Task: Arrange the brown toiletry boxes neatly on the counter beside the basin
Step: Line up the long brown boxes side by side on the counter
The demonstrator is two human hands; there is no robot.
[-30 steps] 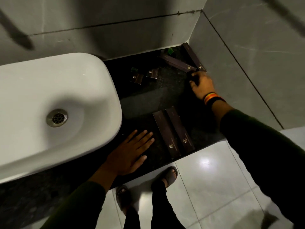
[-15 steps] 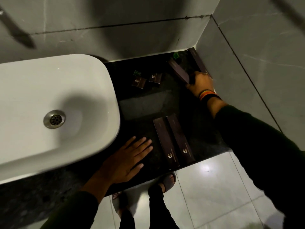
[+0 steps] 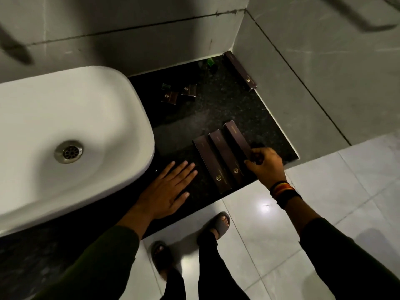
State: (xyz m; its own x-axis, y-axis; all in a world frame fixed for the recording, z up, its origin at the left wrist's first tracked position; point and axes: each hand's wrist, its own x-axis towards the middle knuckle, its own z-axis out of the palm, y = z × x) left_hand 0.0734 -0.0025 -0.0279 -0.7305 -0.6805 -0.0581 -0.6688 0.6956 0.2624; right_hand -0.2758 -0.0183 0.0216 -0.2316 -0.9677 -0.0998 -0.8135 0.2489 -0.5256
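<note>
Head cam, looking down at black speckled counter (image 3: 207, 118) w/ white basin (image 3: 65, 131) on the left. Grey tiled walls meet in a corner at the back right.

Three long brown toiletry boxes lie side by side near the counter's front edge, parallel, angled slightly, logo ends toward the person. Left box (image 3: 208, 163) and middle box (image 3: 225, 159) touch along their long sides; third box (image 3: 236, 137) sits just right of the middle one, set a bit further back.

Right hand (image 3: 265, 163) is on the near end of the third box, fingers curled and clamped round it, thumb on the left side. Can't tell whether the box lies fully flat on the counter or is slightly raised at that end. Striped bands on the wrist, dark sleeve above.

Left hand (image 3: 168, 189) rests flat on the counter between basin and left box, palm down, fingers spread apart, holding nothing; fingertips near the left box, not touching.

A fourth long box (image 3: 241, 70) lies along the right wall in the back corner, well apart from the row. Two small square brown boxes (image 3: 180, 94) sit mid-counter toward the back, beside each other. Small green item (image 3: 210, 62) near the back wall, too dim to identify.

Below: pale floor tiles, feet in sandals.
</note>
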